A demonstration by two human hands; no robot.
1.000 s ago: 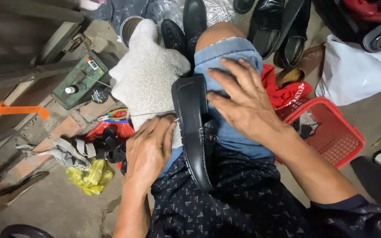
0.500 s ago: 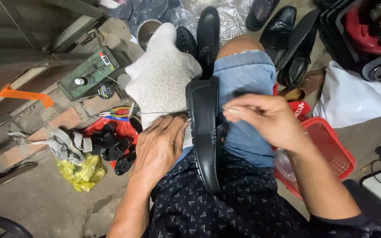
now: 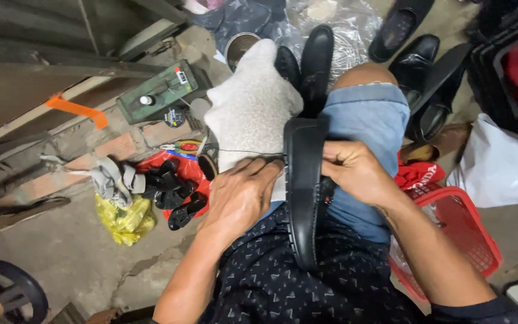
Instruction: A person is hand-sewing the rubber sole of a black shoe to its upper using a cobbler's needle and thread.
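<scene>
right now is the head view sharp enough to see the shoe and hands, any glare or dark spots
Head view: the black shoe and both hands, left hand and right hand, look sharp in even, soft light; mild sheen on the shoe's edge, brighter glare on the clear plastic sheet; the far left by the wheel is dim.

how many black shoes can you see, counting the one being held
6: one black loafer on the lap, gripped by the right hand; two beyond the white cloth; three at upper right on the floor. More may be hidden.
</scene>
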